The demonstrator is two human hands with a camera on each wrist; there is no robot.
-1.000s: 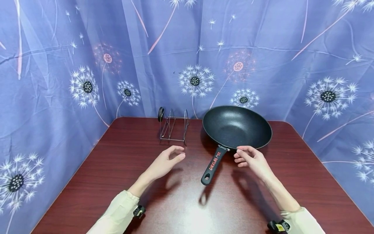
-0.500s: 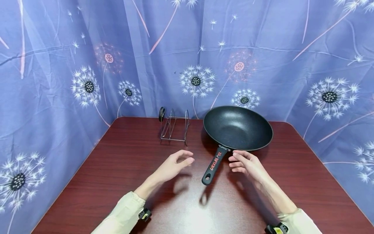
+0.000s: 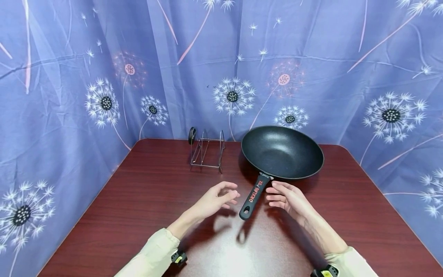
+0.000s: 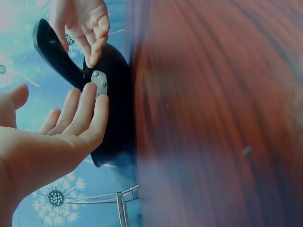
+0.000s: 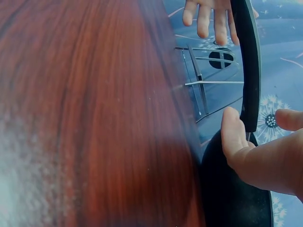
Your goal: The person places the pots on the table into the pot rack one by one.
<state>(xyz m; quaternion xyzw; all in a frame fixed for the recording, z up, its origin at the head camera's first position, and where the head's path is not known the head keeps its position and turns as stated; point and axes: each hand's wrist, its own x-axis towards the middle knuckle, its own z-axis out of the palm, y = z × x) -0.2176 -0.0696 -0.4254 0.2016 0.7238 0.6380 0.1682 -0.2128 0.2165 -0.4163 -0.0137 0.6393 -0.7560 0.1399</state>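
A black wok (image 3: pixel 282 152) sits at the back right of the table, its handle (image 3: pixel 255 197) with red lettering slanting toward the front. Just right of the handle is my right hand (image 3: pixel 290 200), fingers relaxed and holding nothing. My left hand (image 3: pixel 216 200) hovers left of the handle, loosely bent and apart from it. In the left wrist view the left fingers (image 4: pixel 90 116) appear in front of the wok's metal bracket (image 4: pixel 100 82). The right wrist view has the right hand (image 5: pixel 265 156) close to the handle (image 5: pixel 248 66); contact cannot be made out.
A wire rack (image 3: pixel 207 153) with a round black piece (image 3: pixel 192 135) on its left side stands at the back, left of the wok. The dark red wooden table (image 3: pixel 155 184) meets a blue curtain (image 3: pixel 194 77) with dandelion prints behind and at both sides.
My left hand has moved right and slightly toward the front, nearing the handle. My right hand has shifted left and a little toward the front. The wok and rack stay put.
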